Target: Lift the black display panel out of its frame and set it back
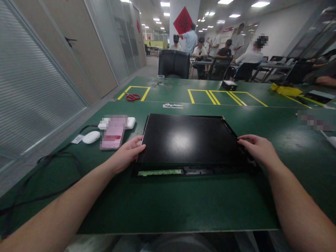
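A glossy black screen panel (183,140) lies over a black frame (215,170), slightly askew, so the frame shows along the near and right sides. A green circuit board strip (160,172) sits in the frame's near edge. My left hand (130,150) is closed on the panel's left edge, thumb on top and fingers at the side. At the right edge, my right hand (256,145) pinches with thumb and forefinger where panel and frame meet. Its exact grip on one or both is hard to make out.
Left of the panel lie a phone (112,134), a white mouse-shaped object (91,137) and black cables (57,157). Red-handled scissors (132,97), a plastic cup (161,80) and a small black box (229,85) stand farther back. People sit and stand beyond the green table (183,206).
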`<state>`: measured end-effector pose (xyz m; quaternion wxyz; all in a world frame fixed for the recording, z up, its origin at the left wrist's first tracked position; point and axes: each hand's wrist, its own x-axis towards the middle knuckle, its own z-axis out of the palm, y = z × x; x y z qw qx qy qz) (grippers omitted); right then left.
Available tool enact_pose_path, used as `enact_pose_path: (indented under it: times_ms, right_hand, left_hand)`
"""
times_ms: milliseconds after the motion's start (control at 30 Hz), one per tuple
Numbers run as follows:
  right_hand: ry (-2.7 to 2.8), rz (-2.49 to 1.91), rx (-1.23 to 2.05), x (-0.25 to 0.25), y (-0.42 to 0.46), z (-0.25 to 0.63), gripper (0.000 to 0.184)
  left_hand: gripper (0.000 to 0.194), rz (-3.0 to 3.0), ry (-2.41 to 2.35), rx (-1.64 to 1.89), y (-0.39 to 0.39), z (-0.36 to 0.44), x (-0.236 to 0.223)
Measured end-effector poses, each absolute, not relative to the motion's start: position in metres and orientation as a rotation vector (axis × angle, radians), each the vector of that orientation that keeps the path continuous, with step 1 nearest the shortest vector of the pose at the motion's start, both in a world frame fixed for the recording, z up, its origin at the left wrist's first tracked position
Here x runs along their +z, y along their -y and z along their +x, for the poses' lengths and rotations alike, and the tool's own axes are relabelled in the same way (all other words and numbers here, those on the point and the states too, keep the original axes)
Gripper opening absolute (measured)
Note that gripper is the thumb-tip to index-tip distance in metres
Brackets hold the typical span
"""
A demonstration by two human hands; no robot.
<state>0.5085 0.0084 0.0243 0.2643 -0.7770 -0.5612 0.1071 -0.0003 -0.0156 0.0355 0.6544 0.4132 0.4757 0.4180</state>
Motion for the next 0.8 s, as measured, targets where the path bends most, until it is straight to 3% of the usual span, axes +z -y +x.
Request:
enact_pose_path:
  times_ms: [800]
  right_hand:
    - [1.509,-2.103,0.302,0.0197,-0.0099,0.5138,0.036]
  left_hand:
    - [0.055,0.952,-1.046,0.949,0.0189,0.0009,0.0386]
